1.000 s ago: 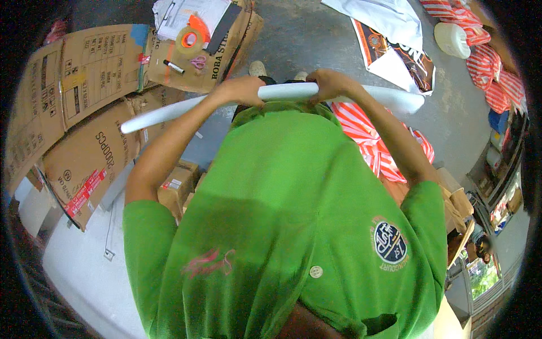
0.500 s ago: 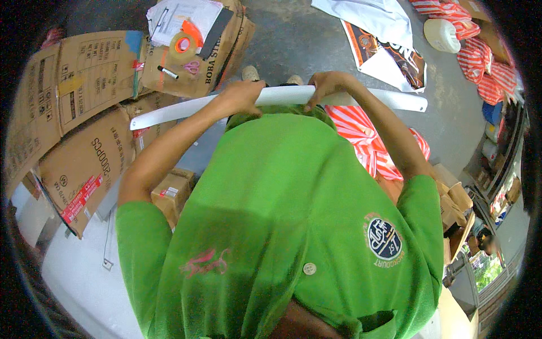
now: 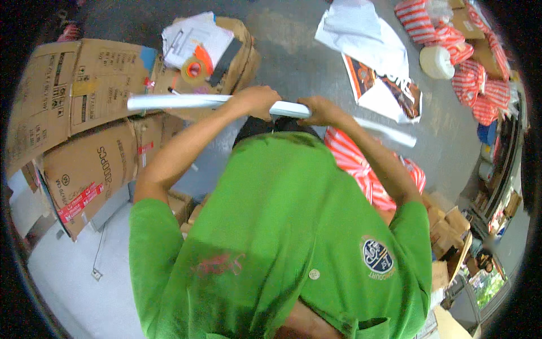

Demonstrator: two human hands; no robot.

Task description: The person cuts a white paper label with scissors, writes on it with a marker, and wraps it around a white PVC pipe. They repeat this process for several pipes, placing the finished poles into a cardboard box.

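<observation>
A long white strip [image 3: 289, 109] stretches across in front of my body, its left part higher than its right. My left hand [image 3: 258, 102] is closed around it left of the middle. Gripping it a short way further right is my right hand [image 3: 320, 111]. Between the hands a short length shows; one end reaches out over the cardboard at the left, the other over the floor at the right. My right forearm hides part of the strip, and its underside is out of sight.
At the left stand large cardboard boxes [image 3: 107, 85]. Papers [image 3: 195, 42], a tape roll [image 3: 195, 69] and a marker lie on a carton. White and printed sheets [image 3: 367, 34] lie on the floor at far right, near a white jug [image 3: 436, 62] and red-striped bags [image 3: 412, 20].
The strip has tilted, its right end dropping and its left part rising relative to it. It now shows narrower, turned more edge-on. Both hands keep their hold.
</observation>
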